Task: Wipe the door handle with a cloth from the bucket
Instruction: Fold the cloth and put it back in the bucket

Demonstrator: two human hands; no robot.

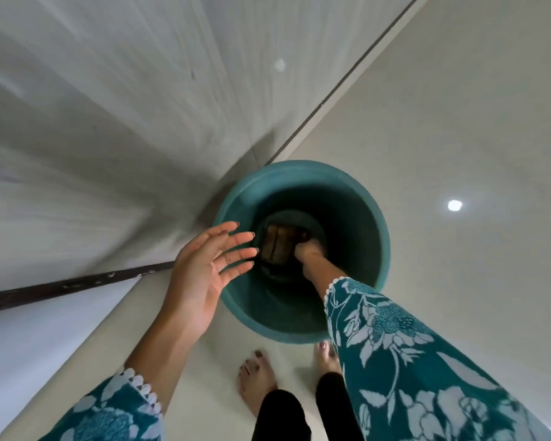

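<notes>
Reaching deep, right hand (309, 249) (grip unclear) meets cloth (279, 246).

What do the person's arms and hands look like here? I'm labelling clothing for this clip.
Both arms wear teal sleeves printed with pale floral patterns, the left sleeve and right sleeve each edged with white scalloped lace at the cuff. The left hand and right hand are bare, without gloves; the left fingernails are painted dark.

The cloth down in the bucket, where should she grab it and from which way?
The cloth lies flat at the bottom of the deep teal bucket, so straight down through the open top is the only way in. Pinch its right edge, probably, where the right hand already reaches; the left hand hovers open outside.
</notes>
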